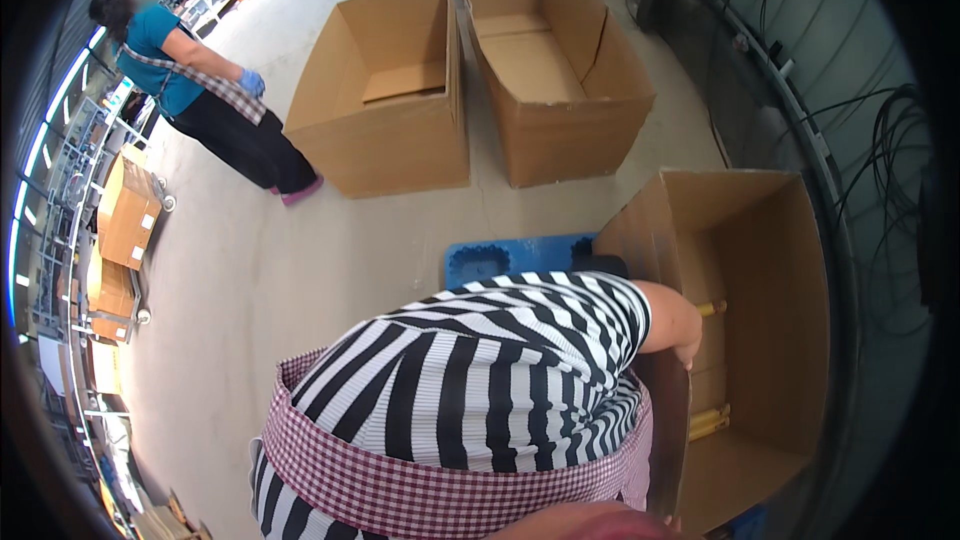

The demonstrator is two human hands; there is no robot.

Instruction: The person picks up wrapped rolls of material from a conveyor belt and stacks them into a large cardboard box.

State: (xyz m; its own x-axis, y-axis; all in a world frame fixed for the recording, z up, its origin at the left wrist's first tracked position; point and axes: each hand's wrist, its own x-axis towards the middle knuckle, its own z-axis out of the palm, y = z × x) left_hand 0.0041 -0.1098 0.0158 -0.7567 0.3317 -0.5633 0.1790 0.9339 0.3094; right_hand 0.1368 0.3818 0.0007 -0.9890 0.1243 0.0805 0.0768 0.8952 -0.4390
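A tall cardboard box (765, 240) with its top uncovered stands at the right. My left arm, in a black-and-white striped sleeve, reaches to its near wall. There my left hand (688, 350) is closed over the rim, its fingers partly hidden. Farther down the same rim, a sliver of skin (673, 522) shows at the picture's lower edge, probably my right hand; its fingers are hardly visible. Inside the box, a yellow rod-like piece (712, 308) and some more yellow pieces (710, 424) stick out by the near wall. My striped shoulder and checked apron strap fill the lower middle.
A blue moulded plastic base (520, 255) lies on the floor beyond my shoulder. Two large cardboard boxes (400, 155) (570, 130) stand ahead. A person (175, 60) with blue gloves is at the upper left. Carts with cartons (125, 210) line the left; cables (895, 140) hang at the right wall.
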